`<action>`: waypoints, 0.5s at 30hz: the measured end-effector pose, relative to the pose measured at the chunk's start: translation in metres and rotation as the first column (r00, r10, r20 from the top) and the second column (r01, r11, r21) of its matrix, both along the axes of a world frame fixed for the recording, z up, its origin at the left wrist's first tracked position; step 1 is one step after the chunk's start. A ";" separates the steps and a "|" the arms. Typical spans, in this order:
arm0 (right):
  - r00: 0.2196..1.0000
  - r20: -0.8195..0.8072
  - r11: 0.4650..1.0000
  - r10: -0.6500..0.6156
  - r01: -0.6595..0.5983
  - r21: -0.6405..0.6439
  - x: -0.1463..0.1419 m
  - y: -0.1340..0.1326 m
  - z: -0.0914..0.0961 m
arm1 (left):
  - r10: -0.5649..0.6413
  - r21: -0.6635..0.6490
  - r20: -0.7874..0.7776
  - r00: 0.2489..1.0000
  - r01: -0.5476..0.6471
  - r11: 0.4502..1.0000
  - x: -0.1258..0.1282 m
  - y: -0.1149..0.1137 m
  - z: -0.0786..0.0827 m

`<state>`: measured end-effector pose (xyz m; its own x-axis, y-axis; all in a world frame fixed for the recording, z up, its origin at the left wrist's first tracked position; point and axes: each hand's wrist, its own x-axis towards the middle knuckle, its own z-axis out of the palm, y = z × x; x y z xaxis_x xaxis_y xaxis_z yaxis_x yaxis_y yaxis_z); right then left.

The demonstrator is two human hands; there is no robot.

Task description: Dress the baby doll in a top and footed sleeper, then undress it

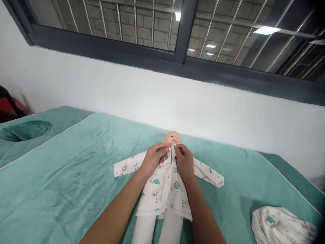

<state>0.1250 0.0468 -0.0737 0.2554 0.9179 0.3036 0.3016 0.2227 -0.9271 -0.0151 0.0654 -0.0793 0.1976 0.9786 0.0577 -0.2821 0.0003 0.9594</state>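
A baby doll (173,137) lies on its back, its head toward the wall. It wears a white baby jacket (156,189) printed with small teal and pink figures, sleeves spread to both sides, and white trousers (144,228). At the neck, my left hand (154,157) pinches one front edge of the jacket. Just beside it, my right hand (184,157) pinches the opposite edge near the collar. The two edges almost meet at the top, while lower down the front panels part slightly. Fingertips partly hide the collar.
Under the doll is a bed with a teal cover (76,176). A bundled white printed cloth (281,225) lies at the lower right. At the left, the cover has a round hole (27,130). A white wall (142,91) and a dark-framed window (182,34) stand behind.
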 end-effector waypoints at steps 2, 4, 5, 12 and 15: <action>0.996 -0.084 1.000 0.002 -0.004 -0.019 0.001 -0.003 -0.003 | 0.004 -0.008 0.005 1.000 -0.003 1.000 0.000 0.000 0.001; 0.990 -0.138 0.999 0.017 -0.021 -0.027 0.001 -0.005 -0.007 | -0.003 -0.018 -0.003 1.000 0.003 1.000 -0.001 -0.002 0.003; 0.989 -0.148 0.999 0.027 -0.031 -0.027 0.001 -0.007 -0.009 | -0.009 -0.023 -0.008 1.000 0.009 1.000 -0.001 -0.002 0.004; 0.990 -0.123 0.996 0.071 -0.077 -0.046 0.002 -0.011 -0.012 | -0.047 -0.006 -0.017 0.999 0.047 0.999 -0.004 -0.002 0.005; 0.996 -0.061 0.997 0.064 -0.067 -0.049 0.002 -0.012 -0.011 | -0.048 0.008 -0.014 0.999 0.048 0.999 -0.004 -0.001 0.002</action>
